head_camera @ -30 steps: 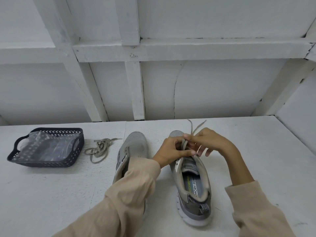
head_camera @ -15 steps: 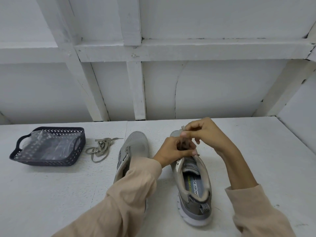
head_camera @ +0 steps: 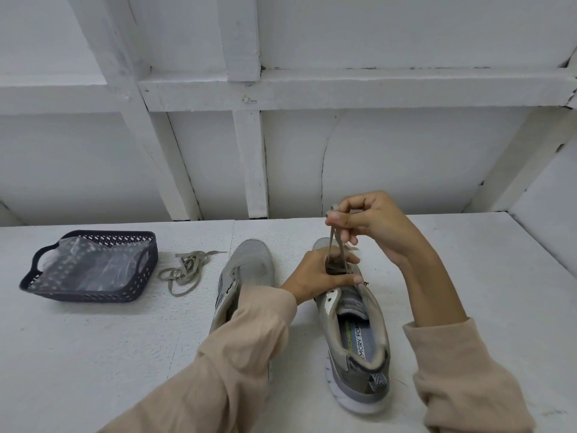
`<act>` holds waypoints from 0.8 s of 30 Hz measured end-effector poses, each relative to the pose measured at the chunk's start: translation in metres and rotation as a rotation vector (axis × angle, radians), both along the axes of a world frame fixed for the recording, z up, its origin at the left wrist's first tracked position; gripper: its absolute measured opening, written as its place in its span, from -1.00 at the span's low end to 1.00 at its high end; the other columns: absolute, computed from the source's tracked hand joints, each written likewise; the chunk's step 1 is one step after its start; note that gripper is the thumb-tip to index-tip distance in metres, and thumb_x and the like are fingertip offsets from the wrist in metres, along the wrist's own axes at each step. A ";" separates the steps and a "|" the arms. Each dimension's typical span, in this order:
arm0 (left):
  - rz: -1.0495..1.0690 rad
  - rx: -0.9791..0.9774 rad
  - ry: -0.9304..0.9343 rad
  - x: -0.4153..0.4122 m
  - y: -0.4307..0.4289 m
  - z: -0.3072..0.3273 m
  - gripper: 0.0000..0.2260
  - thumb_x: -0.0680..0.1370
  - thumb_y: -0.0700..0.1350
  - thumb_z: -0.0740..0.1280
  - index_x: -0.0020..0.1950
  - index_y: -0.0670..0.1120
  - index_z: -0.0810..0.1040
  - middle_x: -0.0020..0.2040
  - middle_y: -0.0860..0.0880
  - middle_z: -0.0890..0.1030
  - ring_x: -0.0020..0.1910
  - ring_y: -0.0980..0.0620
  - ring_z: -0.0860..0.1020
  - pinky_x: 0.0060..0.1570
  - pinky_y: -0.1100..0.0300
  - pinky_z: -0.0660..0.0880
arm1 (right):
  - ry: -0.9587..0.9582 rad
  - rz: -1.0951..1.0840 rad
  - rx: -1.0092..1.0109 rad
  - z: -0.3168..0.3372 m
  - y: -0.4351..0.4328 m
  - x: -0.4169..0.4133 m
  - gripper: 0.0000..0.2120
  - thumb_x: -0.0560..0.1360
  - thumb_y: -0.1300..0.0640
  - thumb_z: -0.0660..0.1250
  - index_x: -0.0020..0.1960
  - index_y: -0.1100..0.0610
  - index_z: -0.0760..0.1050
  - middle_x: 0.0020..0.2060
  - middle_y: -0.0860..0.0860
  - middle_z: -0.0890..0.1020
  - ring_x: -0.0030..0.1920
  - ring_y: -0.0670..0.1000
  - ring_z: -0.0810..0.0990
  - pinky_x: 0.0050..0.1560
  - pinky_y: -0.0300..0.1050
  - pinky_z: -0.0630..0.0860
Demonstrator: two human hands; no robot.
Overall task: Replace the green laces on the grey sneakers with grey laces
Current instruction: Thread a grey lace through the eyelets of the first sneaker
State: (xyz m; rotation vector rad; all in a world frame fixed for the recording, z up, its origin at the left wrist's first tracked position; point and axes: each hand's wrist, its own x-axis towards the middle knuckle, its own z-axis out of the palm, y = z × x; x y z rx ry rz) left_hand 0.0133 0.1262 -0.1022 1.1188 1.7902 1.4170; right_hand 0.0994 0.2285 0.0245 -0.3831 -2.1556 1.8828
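Note:
Two grey sneakers stand side by side on the white table, toes pointing away from me. My left hand (head_camera: 315, 275) grips the right sneaker (head_camera: 352, 335) over its lacing area. My right hand (head_camera: 371, 226) is raised above the toe and pinches both strands of a grey lace (head_camera: 335, 245), pulled taut up out of the shoe. The left sneaker (head_camera: 246, 273) is partly hidden under my left sleeve. A loose lace (head_camera: 185, 270) lies in a tangled pile on the table to the left of the sneakers; its colour looks greyish-green.
A dark blue perforated basket (head_camera: 93, 295) with a clear plastic bag inside sits at the far left. A white wall with wooden beams rises right behind the table's far edge.
My right hand has risen from the shoe's tongue to well above the toe, drawing the lace strands up taut. My left hand stays on the right sneaker.

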 end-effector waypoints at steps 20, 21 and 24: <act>-0.014 -0.053 -0.024 -0.001 -0.001 0.005 -0.72 0.40 -0.06 0.56 0.07 0.02 0.63 0.05 -0.01 0.67 0.05 0.11 0.63 0.18 0.22 0.52 | 0.104 -0.074 -0.047 0.013 -0.002 0.003 -0.95 0.44 0.32 0.41 -0.20 0.24 0.59 -0.26 0.13 0.63 -0.46 -0.03 0.46 -0.40 -0.25 0.41; -0.012 -0.058 -0.025 0.000 -0.002 0.005 -0.72 0.40 -0.06 0.56 0.08 0.00 0.63 0.04 -0.02 0.67 0.04 0.10 0.63 0.16 0.23 0.53 | 0.097 -0.086 -0.040 0.013 -0.001 0.003 -0.95 0.44 0.30 0.42 -0.20 0.22 0.60 -0.24 0.18 0.60 -0.46 -0.04 0.44 -0.41 -0.25 0.39; -0.018 -0.046 -0.034 0.000 -0.002 0.006 -0.70 0.40 -0.08 0.55 0.10 -0.03 0.62 0.03 -0.02 0.67 0.03 0.09 0.64 0.14 0.20 0.55 | 0.085 -0.109 -0.041 0.010 0.004 0.002 -0.95 0.45 0.24 0.43 -0.13 0.24 0.61 -0.29 0.14 0.53 -0.45 -0.05 0.42 -0.43 -0.26 0.35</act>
